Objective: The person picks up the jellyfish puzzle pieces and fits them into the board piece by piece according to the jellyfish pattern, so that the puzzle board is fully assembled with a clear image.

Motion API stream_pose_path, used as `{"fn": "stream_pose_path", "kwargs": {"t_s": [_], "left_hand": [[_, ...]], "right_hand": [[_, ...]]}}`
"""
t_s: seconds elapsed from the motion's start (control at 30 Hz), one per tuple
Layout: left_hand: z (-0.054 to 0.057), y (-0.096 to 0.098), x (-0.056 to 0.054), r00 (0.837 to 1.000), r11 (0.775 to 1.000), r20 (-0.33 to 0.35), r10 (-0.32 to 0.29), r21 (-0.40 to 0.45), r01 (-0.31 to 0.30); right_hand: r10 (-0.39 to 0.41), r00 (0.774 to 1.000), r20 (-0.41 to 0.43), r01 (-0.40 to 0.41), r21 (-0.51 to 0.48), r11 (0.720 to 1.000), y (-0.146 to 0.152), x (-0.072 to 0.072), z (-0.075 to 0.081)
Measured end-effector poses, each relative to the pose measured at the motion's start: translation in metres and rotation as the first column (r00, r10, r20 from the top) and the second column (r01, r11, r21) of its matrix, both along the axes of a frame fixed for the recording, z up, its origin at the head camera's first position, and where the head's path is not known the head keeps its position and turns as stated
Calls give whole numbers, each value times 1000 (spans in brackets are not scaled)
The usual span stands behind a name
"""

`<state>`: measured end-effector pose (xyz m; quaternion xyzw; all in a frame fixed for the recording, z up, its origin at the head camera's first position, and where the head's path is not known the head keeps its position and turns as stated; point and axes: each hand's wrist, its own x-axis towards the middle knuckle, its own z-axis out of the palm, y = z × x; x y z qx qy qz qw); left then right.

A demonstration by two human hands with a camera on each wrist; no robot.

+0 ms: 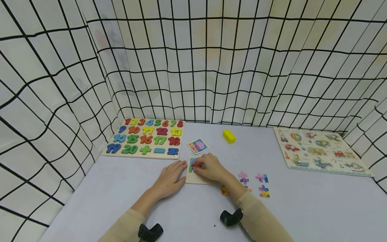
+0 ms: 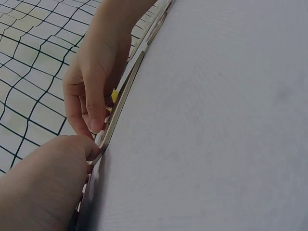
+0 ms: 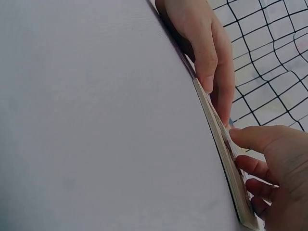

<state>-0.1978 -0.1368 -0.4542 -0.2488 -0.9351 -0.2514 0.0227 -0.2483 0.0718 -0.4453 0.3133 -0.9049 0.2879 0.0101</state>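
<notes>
A small wooden jigsaw board (image 1: 199,179) lies flat in front of the person, with a blue-green piece (image 1: 191,165) showing at its left side. My left hand (image 1: 170,179) rests on the table with its fingers extended, fingertips and thumb at the board's left edge. Over the board, my right hand (image 1: 210,167) pinches a small jigsaw piece with pink on it, mostly hidden by the fingers. From the right wrist view, the board (image 3: 219,139) is seen edge-on with both hands at it. Loose jigsaw pieces (image 1: 264,191) lie right of the right forearm, which partly covers some.
Behind the board are a picture card (image 1: 198,146) and a yellow block (image 1: 229,136). A number puzzle board (image 1: 104,153) stands at the back left, a vehicle puzzle board (image 1: 329,170) at the right. Black netting (image 1: 206,70) over white walls encloses the table.
</notes>
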Motion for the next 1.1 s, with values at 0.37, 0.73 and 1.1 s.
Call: {"fn": "stream_pose_path", "kwargs": {"t_s": [0.37,0.73,1.1], "left_hand": [[1,1,0,1000,1000,4,4,-2,-4],[0,1,0,1000,1000,12,1,0,-1],[-1,1,0,1000,1000,11,10,-1,-10]], "right_hand": [[5,995,100,0,-52,999,29,3,13],[-44,998,35,44,2,999,80,12,17],[-111,994,25,111,-2,994,117,28,21]]}}
